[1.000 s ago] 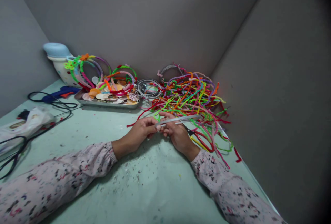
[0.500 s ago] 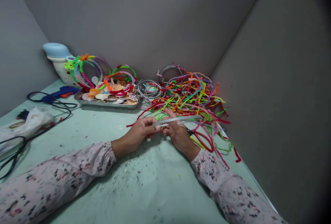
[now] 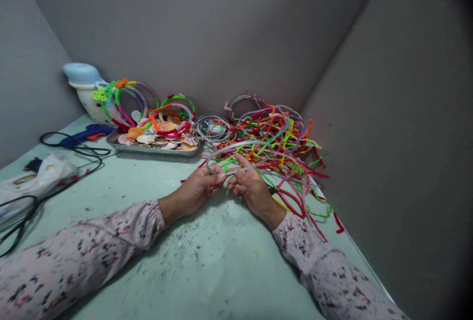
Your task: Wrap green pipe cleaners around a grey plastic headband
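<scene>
Between my hands is a thin grey hoop (image 3: 240, 144), its loop tilted upward over the near edge of a colourful pile of fuzzy stems (image 3: 273, 128). My left hand (image 3: 201, 183) pinches the hoop's near side between thumb and fingers. Just to the right, my right hand (image 3: 254, 189) has its fingers curled at the same near side, with the index finger stretched up inside the loop. Red-handled scissors (image 3: 293, 203) lie beside my right wrist, partly under the stems.
A metal tray (image 3: 155, 149) holds shells and wrapped hoops. Coiled grey wire (image 3: 212, 128) lies beside it. A blue-lidded container (image 3: 86, 91), blue tool (image 3: 86, 134), black cable (image 3: 76, 177) and plastic bag (image 3: 44, 177) are at left. Walls rise behind and right.
The grey hoop has tilted up from nearly edge-on, so its loop now shows open. Both hands have stayed in nearly the same place.
</scene>
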Demonstrator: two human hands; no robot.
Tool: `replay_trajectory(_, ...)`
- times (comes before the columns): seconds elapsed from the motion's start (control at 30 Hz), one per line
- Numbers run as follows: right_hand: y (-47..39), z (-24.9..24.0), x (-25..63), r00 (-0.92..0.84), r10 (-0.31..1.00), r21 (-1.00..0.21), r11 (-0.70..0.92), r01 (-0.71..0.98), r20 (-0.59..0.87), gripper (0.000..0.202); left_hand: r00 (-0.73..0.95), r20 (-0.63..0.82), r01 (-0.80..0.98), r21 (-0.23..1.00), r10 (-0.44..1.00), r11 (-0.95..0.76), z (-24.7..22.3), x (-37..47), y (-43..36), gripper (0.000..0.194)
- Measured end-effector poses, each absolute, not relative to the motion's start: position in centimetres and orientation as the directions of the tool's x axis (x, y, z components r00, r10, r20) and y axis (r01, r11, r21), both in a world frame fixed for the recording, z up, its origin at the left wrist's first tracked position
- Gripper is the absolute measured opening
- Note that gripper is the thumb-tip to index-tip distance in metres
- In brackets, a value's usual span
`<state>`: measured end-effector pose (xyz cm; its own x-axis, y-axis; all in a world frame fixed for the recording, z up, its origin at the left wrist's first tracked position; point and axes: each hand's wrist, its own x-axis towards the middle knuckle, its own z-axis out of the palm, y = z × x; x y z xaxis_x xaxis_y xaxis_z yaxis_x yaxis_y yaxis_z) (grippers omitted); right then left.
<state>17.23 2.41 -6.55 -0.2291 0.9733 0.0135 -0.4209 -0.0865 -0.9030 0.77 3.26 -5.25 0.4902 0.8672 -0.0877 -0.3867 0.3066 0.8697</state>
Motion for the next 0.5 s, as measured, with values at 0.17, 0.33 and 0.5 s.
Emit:
replay_trajectory(0.17, 2.05, -6.63, 16.86, -0.105, 0.983, -0.946, 0.109, -0.306, 0.148, 0.051, 0.465, -0.091, -0.372, 0.882, 0.881, 0.288, -5.31, 0.89, 3.28, 0.023)
replay_trajectory(0.33, 1.69, -6.40, 16.49, -0.012, 0.986, -0.973, 0.162, -0.166, 0.167, 0.023, 0.454, -0.077, -0.324, 0.914, 0.888, 0.245, -5.64, 0.86, 3.44, 0.019)
replay_trajectory(0.5, 1.78, -6.67, 16.46, 0.049, 0.979, -0.979, 0.202, -0.029, 0.200, 0.022, 0.411, -0.085, -0.269, 0.940, 0.908, 0.210, -5.96, 0.98, 3.60, 0.020)
